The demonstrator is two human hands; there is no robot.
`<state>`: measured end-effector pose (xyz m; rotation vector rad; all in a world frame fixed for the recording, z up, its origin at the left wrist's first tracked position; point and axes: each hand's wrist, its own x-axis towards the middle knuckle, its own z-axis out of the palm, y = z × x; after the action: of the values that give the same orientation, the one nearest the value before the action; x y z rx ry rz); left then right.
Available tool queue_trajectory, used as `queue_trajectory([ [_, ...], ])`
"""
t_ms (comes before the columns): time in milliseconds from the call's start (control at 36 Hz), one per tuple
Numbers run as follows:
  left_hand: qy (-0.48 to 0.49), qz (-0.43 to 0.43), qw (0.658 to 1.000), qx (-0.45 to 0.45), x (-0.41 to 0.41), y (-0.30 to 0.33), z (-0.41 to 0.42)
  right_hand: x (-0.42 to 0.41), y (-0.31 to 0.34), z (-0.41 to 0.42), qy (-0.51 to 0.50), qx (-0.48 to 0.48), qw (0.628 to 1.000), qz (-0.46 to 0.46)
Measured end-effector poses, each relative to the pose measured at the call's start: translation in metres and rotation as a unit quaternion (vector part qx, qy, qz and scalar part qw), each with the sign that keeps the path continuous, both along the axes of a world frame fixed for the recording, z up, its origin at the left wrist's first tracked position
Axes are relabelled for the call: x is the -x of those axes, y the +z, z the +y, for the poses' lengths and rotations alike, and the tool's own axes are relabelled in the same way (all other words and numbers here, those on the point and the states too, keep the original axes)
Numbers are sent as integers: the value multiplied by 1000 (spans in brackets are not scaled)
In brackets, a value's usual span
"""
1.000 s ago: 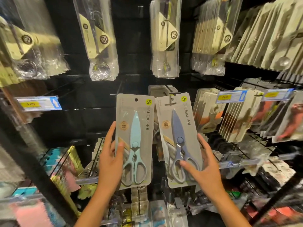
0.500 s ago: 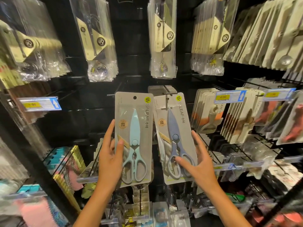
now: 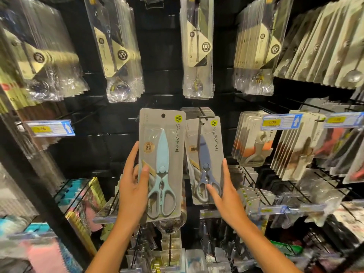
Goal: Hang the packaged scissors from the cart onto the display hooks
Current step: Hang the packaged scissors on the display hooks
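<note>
My left hand [image 3: 134, 186] grips the left edge of a grey card pack holding light blue scissors [image 3: 162, 164], upright in front of the black display wall, its hang hole free of any hook. Just to its right a pack with dark blue scissors [image 3: 205, 160] hangs on a black display hook [image 3: 204, 115], in front of several similar packs. My right hand [image 3: 226, 196] rests its fingers on that pack's lower right edge, thumb along the side. The cart is out of view.
Clear bags of cutlery [image 3: 120, 54] hang in rows above. Carded kitchen tools [image 3: 254, 138] hang on hooks to the right, behind price tags [image 3: 281, 122]. Another price tag [image 3: 51, 128] sits at left. More hooks with small packs [image 3: 254, 192] project below, near my arms.
The dark blue scissors pack has slid further back along the hook, away from me, with my right hand following. The light blue pack stays about level in my left hand.
</note>
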<state>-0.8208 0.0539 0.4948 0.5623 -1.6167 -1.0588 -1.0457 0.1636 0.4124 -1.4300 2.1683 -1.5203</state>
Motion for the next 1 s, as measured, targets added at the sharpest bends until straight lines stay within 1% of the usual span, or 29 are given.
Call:
queue_trajectory([
  [167,16,-2,1000,7,4,1,-3,12,-2,-20,-6,-26,999,32],
  [250,18,1,1000,11,7,3,-3,16,-1,-28,-17,-53,997,49],
  [528,17,10,1000,0,11,3,-7,25,-5,-56,-47,-103,991,78],
  [639,17,11,1000,3,12,4,-6,27,-4,-65,-54,-124,988,77],
  [806,11,14,1000,-2,15,2,-8,32,-6,-73,-66,-124,988,67],
  [1000,10,7,1000,5,18,-2,-6,33,-11,-67,-50,-88,993,68],
])
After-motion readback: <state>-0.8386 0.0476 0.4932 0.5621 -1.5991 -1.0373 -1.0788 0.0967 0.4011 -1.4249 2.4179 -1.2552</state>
